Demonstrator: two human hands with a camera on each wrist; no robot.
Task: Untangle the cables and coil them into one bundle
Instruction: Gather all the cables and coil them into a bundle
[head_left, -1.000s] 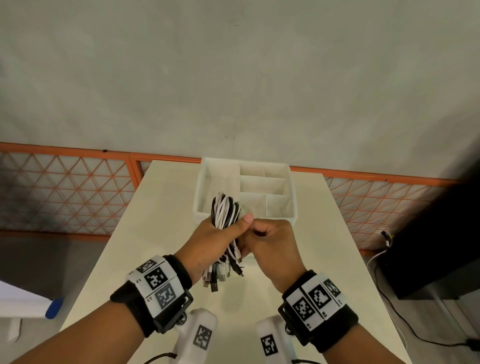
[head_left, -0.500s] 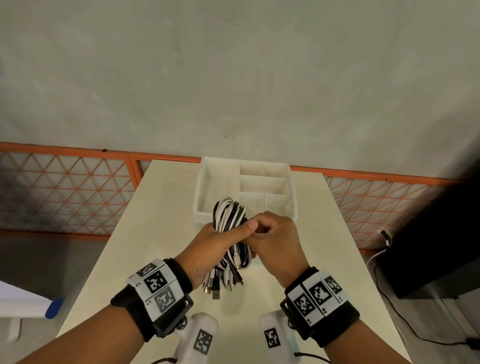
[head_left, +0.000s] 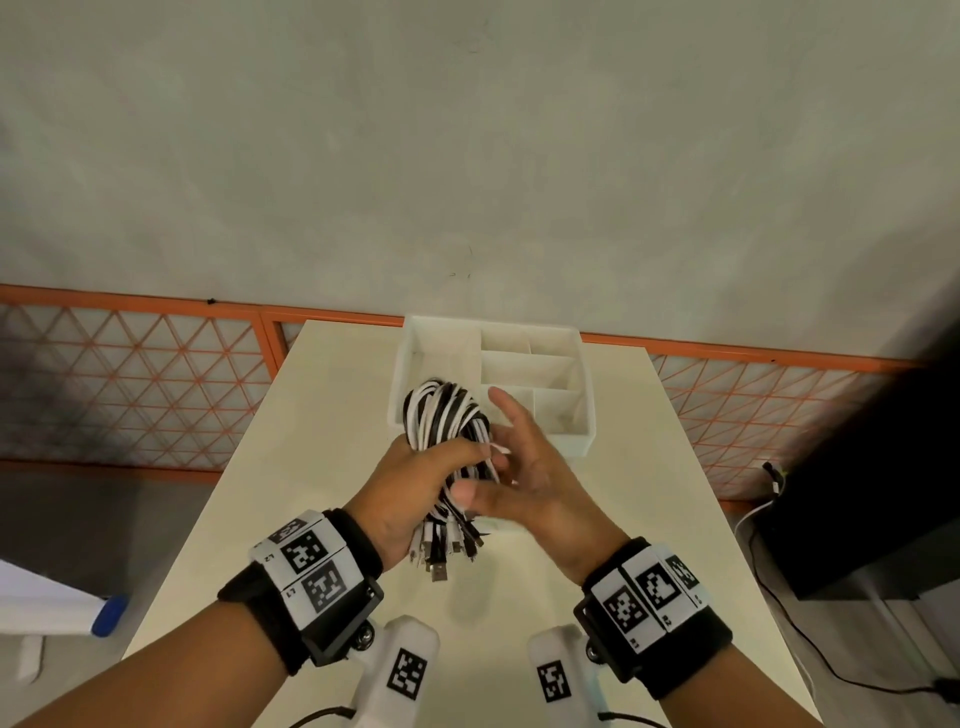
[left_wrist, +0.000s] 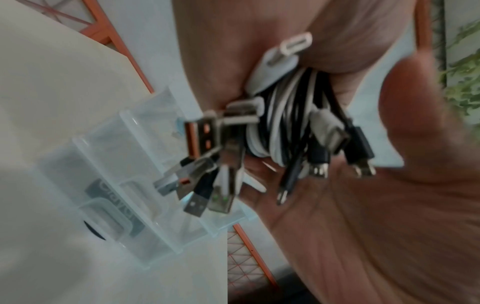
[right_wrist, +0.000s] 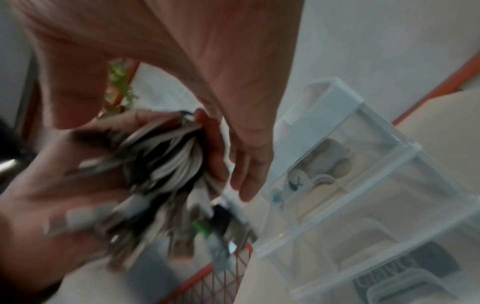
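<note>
Gripping the cable bundle (head_left: 447, 431) about its middle, the left hand (head_left: 410, 483) has its fingers curled round the black and white cords, so the looped top rises above the fist while the loose ends hang out below it, above the table (head_left: 311, 415). The right hand (head_left: 524, 467) stands just beside the bundle on its right with the fingers spread and nearly straight; its thumb lies across the lower cords near the left hand's knuckles, and it clasps nothing that shows. In the head view a thin white strand crosses between the two hands, though what it is cannot be told. The cords are smooth and round, glossy white and matt black lying side by side in parallel turns — a long oval skein. Seen from the left wrist, the plugs (left_wrist: 207, 160) fan out under the palm: flat rectangular metal shells, small narrow tips on black leads, and one white oval-mouthed plug pressed against the palm. The right wrist view is blurred, showing only the striped mass in the left hand's grasp. Beyond the hands stands a white plastic organiser box (head_left: 582, 405) with thin inner walls that split it into compartments; from the wrists its sides look clear and translucent, with rounded corners. The table is pale cream and smooth — an orange mesh fence (head_left: 130, 389) runs behind it.
</note>
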